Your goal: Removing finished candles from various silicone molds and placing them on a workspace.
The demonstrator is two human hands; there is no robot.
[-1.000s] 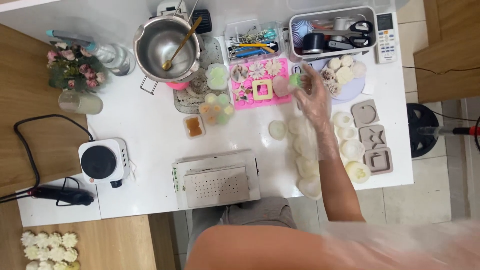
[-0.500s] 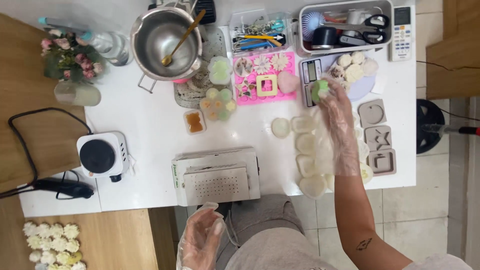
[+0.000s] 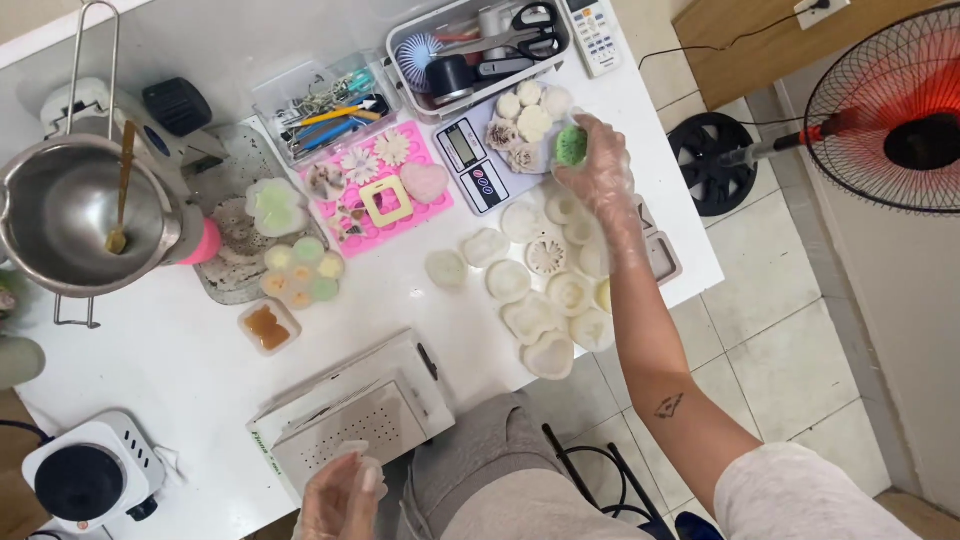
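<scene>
Overhead, gold spoon inside steel pot.

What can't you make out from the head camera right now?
- Left hand: partly cut off by the bottom edge; grip unclear.
- Green piece: shape half hidden by the right hand.
- Grey moulds: mostly covered by the right forearm.
- Hot plate: clipped by the frame corner.
</scene>
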